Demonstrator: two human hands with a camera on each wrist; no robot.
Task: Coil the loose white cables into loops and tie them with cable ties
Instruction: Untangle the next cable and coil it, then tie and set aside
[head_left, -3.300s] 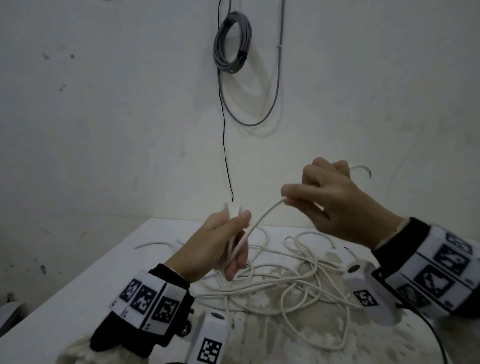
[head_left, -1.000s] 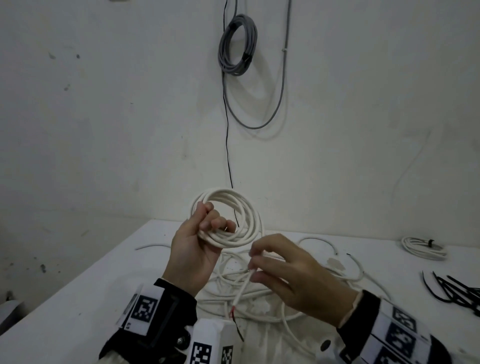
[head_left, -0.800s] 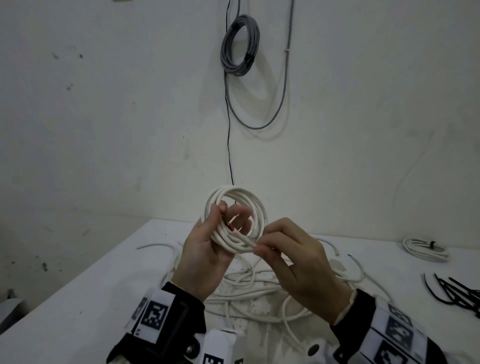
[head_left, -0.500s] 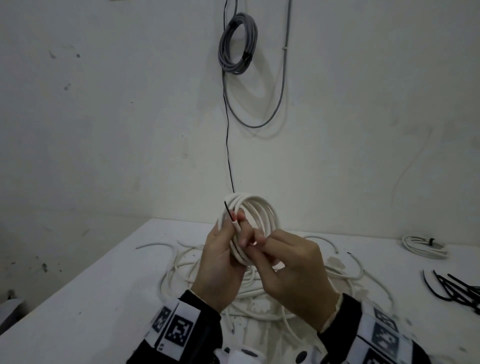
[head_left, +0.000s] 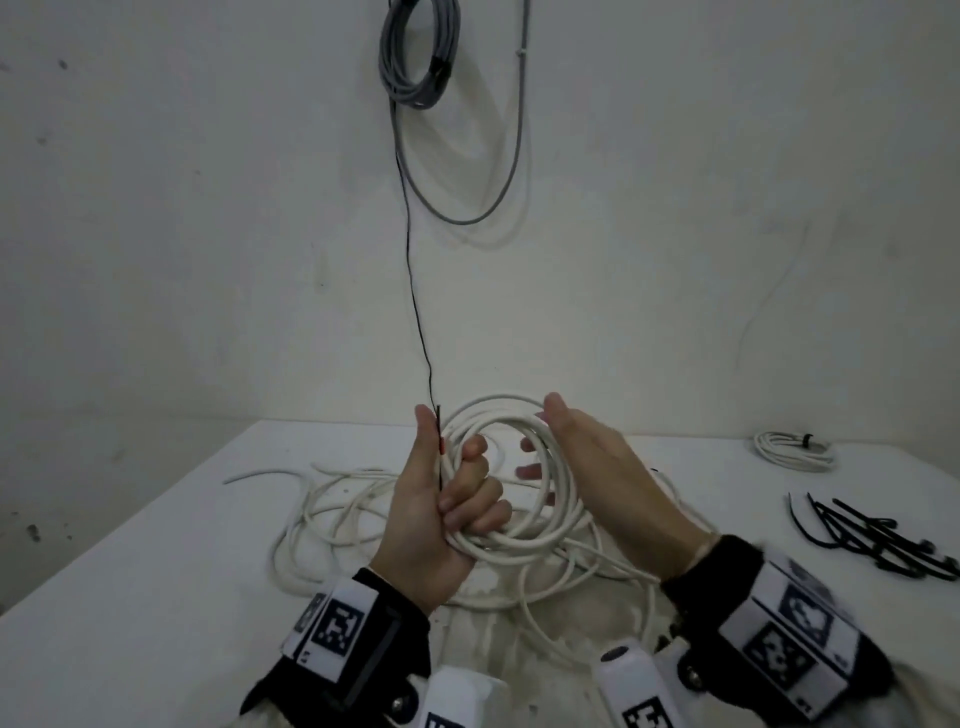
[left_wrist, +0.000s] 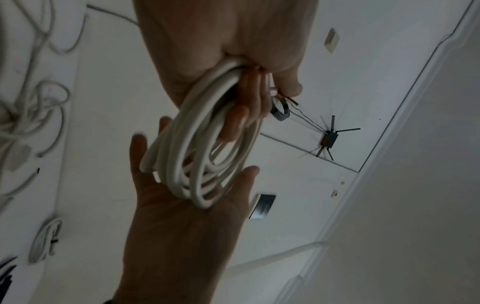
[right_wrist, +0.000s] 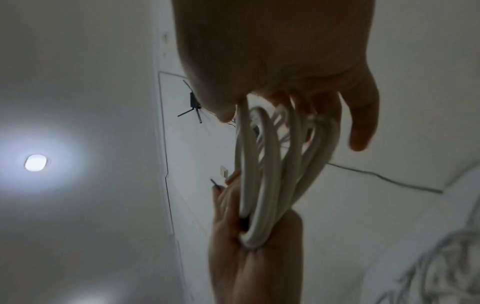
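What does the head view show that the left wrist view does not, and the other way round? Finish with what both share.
Only the head view shows the grey cable coil hanging high on the wall and the whole pile of black cable ties. Only the left wrist view shows the router with antennas. Both show the left hand gripping the white coil, the open right hand against it, and the tied coil on the table.

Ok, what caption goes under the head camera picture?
Left hand grips a white coil; right hand steadies it, open.
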